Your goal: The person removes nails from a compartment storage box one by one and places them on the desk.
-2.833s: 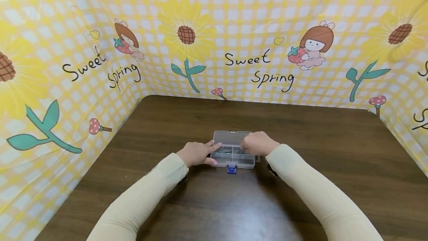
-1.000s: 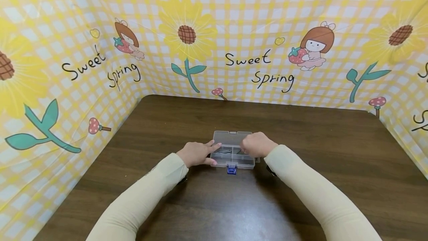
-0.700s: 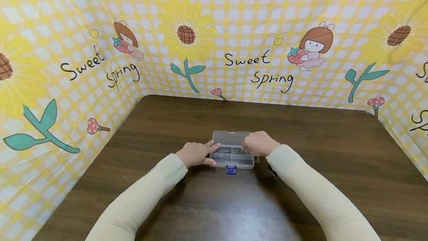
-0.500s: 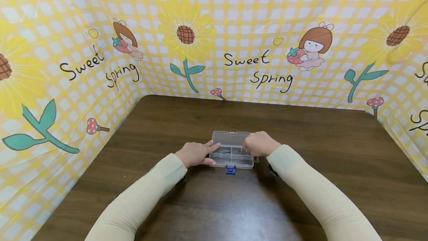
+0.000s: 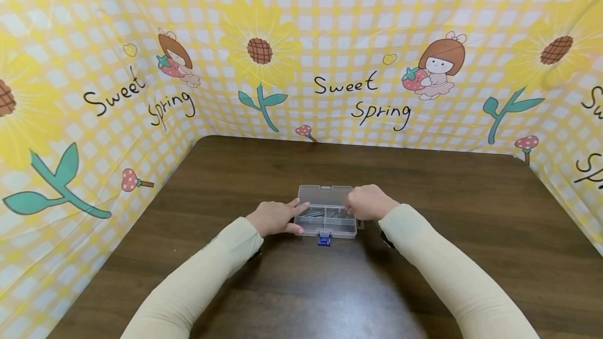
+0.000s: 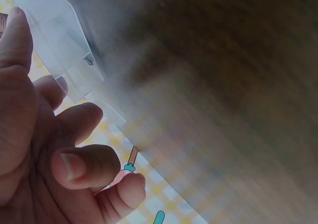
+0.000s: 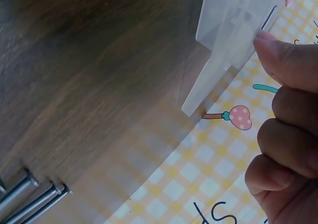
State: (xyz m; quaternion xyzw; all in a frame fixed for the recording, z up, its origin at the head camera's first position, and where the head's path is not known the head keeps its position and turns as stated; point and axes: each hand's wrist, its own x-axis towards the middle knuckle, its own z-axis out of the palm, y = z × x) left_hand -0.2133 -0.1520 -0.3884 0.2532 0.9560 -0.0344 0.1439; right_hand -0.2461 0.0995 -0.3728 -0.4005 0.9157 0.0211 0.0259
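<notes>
I have the clear plastic box (image 5: 340, 229) in the middle of the table (image 5: 235, 171), its lid (image 5: 317, 195) folded back on the far side and its blue latch (image 5: 324, 239) toward me. My left hand (image 5: 273, 217) braces the box's left end, fingers extended and thumb at the near corner; I read that grip as released, steadying rather than clutching. My right hand (image 5: 372, 202) is bent in at the far right compartment (image 5: 340, 221) with its fingers curled; whether that grip pinches anything I cannot tell, as the fingertips are partly hidden. Slim metal rods (image 5: 313, 214) lie in the far left compartment, and something thin and dark, too small to make out, shows in the far right one. The right wrist view also catches headed metal pins (image 7: 35, 202) in its lower corner, though I cannot say what they rest on.

I judge the step in hand to be handling small pieces at that far right compartment, either setting one down or picking one out. The next move, to my mind, calls for a steady left hand and a careful lift of the right fingertips past the lid, so the light box does not shift
</notes>
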